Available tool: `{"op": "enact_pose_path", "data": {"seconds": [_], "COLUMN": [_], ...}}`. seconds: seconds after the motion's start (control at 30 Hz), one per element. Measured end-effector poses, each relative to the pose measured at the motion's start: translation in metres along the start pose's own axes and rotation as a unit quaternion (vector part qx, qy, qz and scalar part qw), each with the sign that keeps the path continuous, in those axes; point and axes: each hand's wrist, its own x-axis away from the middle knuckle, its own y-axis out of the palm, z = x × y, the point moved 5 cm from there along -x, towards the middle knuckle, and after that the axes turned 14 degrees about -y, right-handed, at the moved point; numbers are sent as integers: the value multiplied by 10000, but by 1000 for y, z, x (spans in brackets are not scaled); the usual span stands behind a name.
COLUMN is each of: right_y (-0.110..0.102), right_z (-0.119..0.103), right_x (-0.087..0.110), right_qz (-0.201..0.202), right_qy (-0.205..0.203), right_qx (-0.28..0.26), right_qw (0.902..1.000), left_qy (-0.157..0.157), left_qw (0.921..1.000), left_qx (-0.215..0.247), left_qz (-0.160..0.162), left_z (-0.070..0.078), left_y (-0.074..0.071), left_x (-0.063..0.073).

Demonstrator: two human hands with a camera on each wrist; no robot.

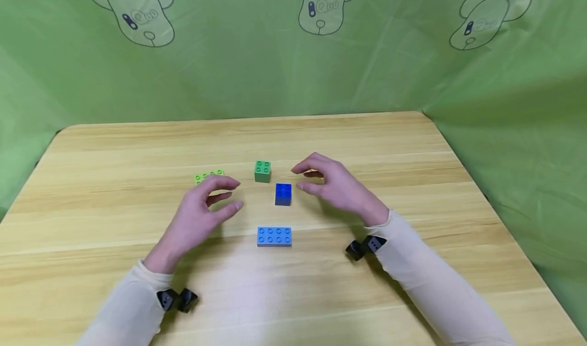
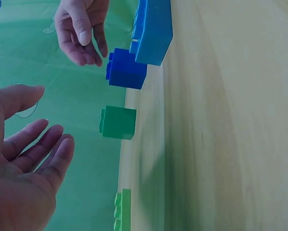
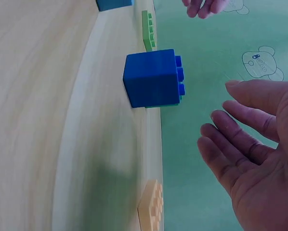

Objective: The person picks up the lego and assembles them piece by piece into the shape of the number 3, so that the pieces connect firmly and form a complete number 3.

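My left hand (image 1: 202,206) hovers above the table, fingers loosely bent and holding nothing; it partly covers a flat lime-green brick (image 1: 208,176) in the head view. My right hand (image 1: 337,185) is also raised and empty, just right of a dark blue square brick (image 1: 283,194). Between the hands, slightly farther back, stands a green square brick (image 1: 262,171). Nearer the front lies a light blue oblong brick (image 1: 274,237) with two rows of studs. A flat tan-orange brick (image 3: 151,207) shows in the right wrist view; my right hand hides it in the head view.
The bricks rest stud side up on a wood-grain table (image 1: 293,300). A green curtain (image 1: 238,76) with printed bear heads hangs behind the table and along its right side. Small black devices (image 1: 178,300) are strapped at both wrists over the pale sleeves.
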Motion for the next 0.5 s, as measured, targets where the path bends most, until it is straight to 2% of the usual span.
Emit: {"op": "enact_pose_path", "data": {"seconds": [0.13,0.3,0.4,0.5], "right_y": [4,8,11,14], "right_z": [0,2,3,4], "right_x": [0,-1,-2,-2], "right_qz": [11,79,105,79], "right_qy": [7,40,104,175], "right_qx": [-395,-927,-1034,-1034], "right_qw": [9992,9957,9945,9945], "left_qy": [-41,-232,-301,-299], "left_qw": [9996,9949,9913,9901], "left_qx": [154,752,1004,1045], "left_qz": [-220,-627,-794,-885], "left_z": [-1,-2,-2,-3], "left_y": [7,16,20,24], "left_x": [-2,-4,-4,-3]}}
